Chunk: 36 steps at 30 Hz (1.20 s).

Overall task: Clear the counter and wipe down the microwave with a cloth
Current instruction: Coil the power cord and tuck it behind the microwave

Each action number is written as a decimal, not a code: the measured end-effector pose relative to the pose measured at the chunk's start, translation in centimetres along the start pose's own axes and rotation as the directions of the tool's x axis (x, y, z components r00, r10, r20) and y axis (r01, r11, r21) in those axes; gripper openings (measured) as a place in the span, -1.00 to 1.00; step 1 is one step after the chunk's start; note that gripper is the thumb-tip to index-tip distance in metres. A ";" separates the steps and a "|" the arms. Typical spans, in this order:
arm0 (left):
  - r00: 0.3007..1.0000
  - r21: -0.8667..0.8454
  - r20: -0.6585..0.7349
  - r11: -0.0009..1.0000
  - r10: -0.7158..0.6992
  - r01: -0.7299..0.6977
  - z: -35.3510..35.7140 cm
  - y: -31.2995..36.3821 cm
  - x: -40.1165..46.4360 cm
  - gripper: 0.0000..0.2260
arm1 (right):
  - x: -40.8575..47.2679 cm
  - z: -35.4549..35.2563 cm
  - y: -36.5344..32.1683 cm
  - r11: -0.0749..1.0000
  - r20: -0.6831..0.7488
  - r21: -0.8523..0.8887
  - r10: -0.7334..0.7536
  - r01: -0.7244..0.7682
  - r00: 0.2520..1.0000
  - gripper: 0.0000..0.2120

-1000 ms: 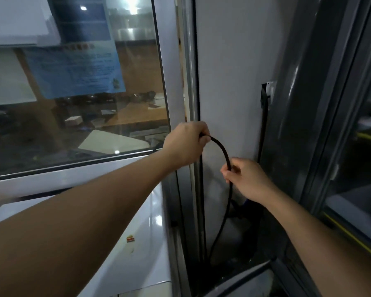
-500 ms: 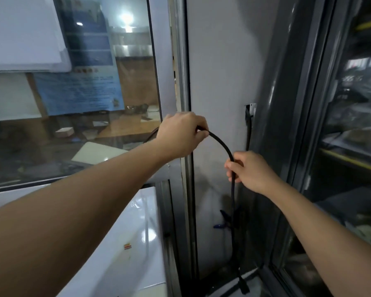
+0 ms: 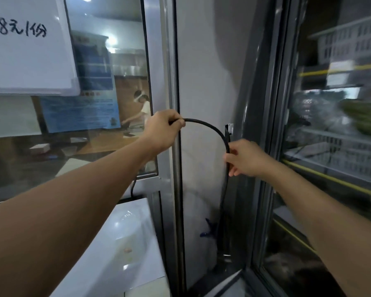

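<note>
- Microwave (image 3: pixel 107 249): I see only its white glossy top, in the lower left of the frame, under my left forearm; a small pinkish spot lies on it.
- My left hand (image 3: pixel 163 130), at the centre of the frame, is closed in a fist around one end of a black cable (image 3: pixel 210 128).
- The cable bends in an arch to the right and then goes down along the grey wall (image 3: pixel 201 71).
- My right hand (image 3: pixel 246 158), right of centre, pinches the cable between thumb and curled fingers where it turns down.
- A window (image 3: pixel 84 136) fills the upper left, with a white paper sign (image 3: pixel 28 46) on it.
- A glass-door fridge (image 3: pixel 334 146) stands at the right.
</note>
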State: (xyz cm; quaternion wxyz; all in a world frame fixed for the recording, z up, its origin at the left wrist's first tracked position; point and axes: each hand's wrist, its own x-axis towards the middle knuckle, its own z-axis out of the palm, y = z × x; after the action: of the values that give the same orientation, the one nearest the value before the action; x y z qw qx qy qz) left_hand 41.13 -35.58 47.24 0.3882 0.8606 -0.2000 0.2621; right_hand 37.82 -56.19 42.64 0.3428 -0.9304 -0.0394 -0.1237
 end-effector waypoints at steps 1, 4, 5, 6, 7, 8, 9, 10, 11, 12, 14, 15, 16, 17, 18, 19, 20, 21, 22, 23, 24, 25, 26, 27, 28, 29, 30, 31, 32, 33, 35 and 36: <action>1.000 0.003 -0.002 1.000 -0.002 0.002 -0.4 0.2 -0.3 -0.88 | -0.2 -0.5 -0.6 1.000 -0.038 0.018 0.014 -0.013 0.999 -0.86; 0.995 0.083 -0.083 0.995 0.061 -0.055 -0.9 0.6 -1.5 -0.76 | -1.0 -2.0 -2.3 0.998 -0.113 0.054 0.051 -0.045 0.992 -0.86; 0.988 0.103 -0.127 0.992 0.090 -0.077 -0.9 0.7 -2.3 -0.72 | -1.2 -2.7 -2.8 0.997 -0.138 0.063 0.062 -0.053 0.989 -0.86; 0.980 0.104 -0.161 0.989 0.117 -0.101 -0.8 0.6 -3.1 -0.72 | -1.2 -3.0 -3.3 0.995 -0.164 0.080 0.066 -0.054 0.984 -0.84; 0.977 0.078 -0.164 0.989 0.139 -0.128 -0.7 0.7 -4.1 -0.74 | -1.8 -3.7 -3.9 0.995 -0.200 0.087 0.070 -0.054 0.977 -0.83; 0.982 0.057 -0.126 0.989 0.144 -0.137 -0.2 0.6 -5.0 -0.77 | -2.0 -4.3 -4.3 0.993 -0.224 0.101 0.077 -0.055 0.971 -0.82; 0.991 0.035 -0.059 0.992 0.122 -0.120 0.4 0.1 -5.7 -0.78 | -1.9 -4.7 -4.6 0.990 -0.241 0.128 0.092 -0.062 0.966 -0.81; 0.996 0.000 0.017 0.997 0.083 -0.083 1.1 -0.3 -6.3 -0.79 | -1.8 -5.1 -5.0 0.987 -0.257 0.146 0.102 -0.066 0.961 -0.81; 0.995 -0.048 0.092 0.998 0.042 -0.038 1.7 -0.7 -6.8 -0.78 | -1.8 -5.4 -5.3 0.987 -0.274 0.151 0.101 -0.061 0.956 -0.81; 0.987 -0.101 0.162 0.995 0.006 0.011 2.4 -1.0 -7.3 -0.76 | -1.7 -5.7 -5.6 0.987 -0.288 0.155 0.094 -0.051 0.953 -0.80; 0.959 -0.175 0.280 0.980 -0.039 0.091 3.9 -1.4 -7.7 -0.69 | -1.4 -6.4 -6.1 0.982 -0.307 0.188 0.088 -0.031 0.948 -0.80; 0.944 -0.190 0.325 0.974 -0.056 0.123 4.7 -1.5 -7.8 -0.65 | -1.1 -6.6 -6.2 0.978 -0.309 0.206 0.089 -0.024 0.947 -0.81; 0.930 -0.202 0.360 0.967 -0.074 0.155 5.5 -1.6 -7.8 -0.61 | -0.8 -6.8 -6.4 0.977 -0.308 0.214 0.090 -0.024 0.947 -0.81; 0.918 -0.220 0.386 0.957 -0.091 0.188 6.2 -1.7 -7.8 -0.59 | -0.6 -6.9 -6.4 0.976 -0.310 0.214 0.093 -0.026 0.946 -0.81; 0.907 -0.244 0.406 0.944 -0.108 0.222 6.9 -1.8 -7.8 -0.59 | -0.4 -7.0 -6.5 0.976 -0.314 0.216 0.096 -0.028 0.944 -0.81; 0.898 -0.270 0.421 0.929 -0.124 0.255 7.5 -1.9 -7.9 -0.61 | -0.2 -7.1 -6.4 0.975 -0.319 0.219 0.098 -0.027 0.943 -0.81; 0.893 -0.295 0.430 0.913 -0.135 0.281 8.1 -2.0 -7.9 -0.64 | 0.0 -7.2 -6.3 0.977 -0.322 0.213 0.097 -0.028 0.942 -0.82; 0.892 -0.312 0.426 0.902 -0.148 0.298 8.6 -2.1 -7.9 -0.68 | 0.2 -7.3 -6.1 0.979 -0.325 0.199 0.094 -0.029 0.941 -0.83; 0.898 -0.324 0.410 0.894 -0.162 0.309 9.0 -2.3 -7.8 -0.73 | 0.4 -7.4 -5.8 0.980 -0.327 0.194 0.095 -0.032 0.940 -0.84; 0.905 -0.335 0.384 0.886 -0.183 0.321 9.3 -2.3 -7.7 -0.78 | 0.6 -7.5 -5.4 0.978 -0.330 0.204 0.098 -0.031 0.939 -0.84; 0.914 -0.349 0.349 0.876 -0.207 0.332 9.4 -2.3 -7.5 -0.85 | 0.8 -7.5 -5.0 0.972 -0.335 0.232 0.107 -0.028 0.936 -0.84; 0.922 -0.367 0.313 0.866 -0.230 0.340 9.3 -2.4 -7.1 -0.93 | 1.0 -7.5 -4.5 0.962 -0.342 0.270 0.121 -0.025 0.932 -0.82; 0.931 -0.388 0.273 0.858 -0.243 0.337 9.1 -2.5 -6.8 -0.98 | 1.1 -7.3 -4.1 0.951 -0.349 0.308 0.134 -0.022 0.928 -0.81; 0.940 -0.402 0.228 0.856 -0.252 0.327 8.9 -2.7 -6.4 -0.93 | 1.2 -7.2 -3.6 0.943 -0.352 0.331 0.141 -0.018 0.925 -0.80; 0.946 -0.406 0.186 0.856 -0.266 0.321 8.5 -3.0 -6.0 -0.91 | 1.3 -7.0 -3.1 0.938 -0.353 0.345 0.143 -0.013 0.925 -0.80; 0.947 -0.400 0.146 0.859 -0.285 0.320 8.1 -3.3 -5.7 -0.90 | 1.4 -6.7 -2.6 0.933 -0.352 0.360 0.144 -0.008 0.925 -0.80; 0.946 -0.387 0.114 0.864 -0.303 0.323 7.6 -3.6 -5.4 -0.91 | 1.5 -6.5 -2.2 0.926 -0.353 0.377 0.147 -0.003 0.924 -0.80; 0.944 -0.373 0.094 0.867 -0.317 0.329 7.0 -4.0 -5.1 -0.92 | 1.6 -6.2 -1.7 0.921 -0.359 0.390 0.148 0.004 0.922 -0.81; 0.941 -0.368 0.080 0.868 -0.329 0.334 6.5 -4.5 -4.9 -0.91 | 1.8 -6.1 -1.3 0.919 -0.366 0.395 0.144 0.014 0.919 -0.83; 0.939 -0.367 0.072 0.867 -0.335 0.338 6.0 -4.9 -4.6 -0.85 | 1.9 -6.0 -1.0 0.917 -0.371 0.399 0.135 0.026 0.919 -0.84; 0.935 -0.362 0.059 0.866 -0.348 0.345 5.4 -5.3 -3.9 -0.70 | 2.2 -5.9 -0.6 0.914 -0.377 0.402 0.109 0.057 0.920 -0.83; 0.934 -0.352 0.056 0.868 -0.353 0.350 5.1 -5.4 -3.5 -0.61 | 2.3 -5.9 -0.5 0.916 -0.381 0.395 0.094 0.070 0.920 -0.82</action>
State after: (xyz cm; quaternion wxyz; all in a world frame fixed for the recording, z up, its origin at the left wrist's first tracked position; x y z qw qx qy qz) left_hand 42.90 -35.73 39.22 0.5796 0.7966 -0.0824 0.1507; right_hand 38.81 -59.65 47.89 0.5275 -0.7967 0.0114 -0.2947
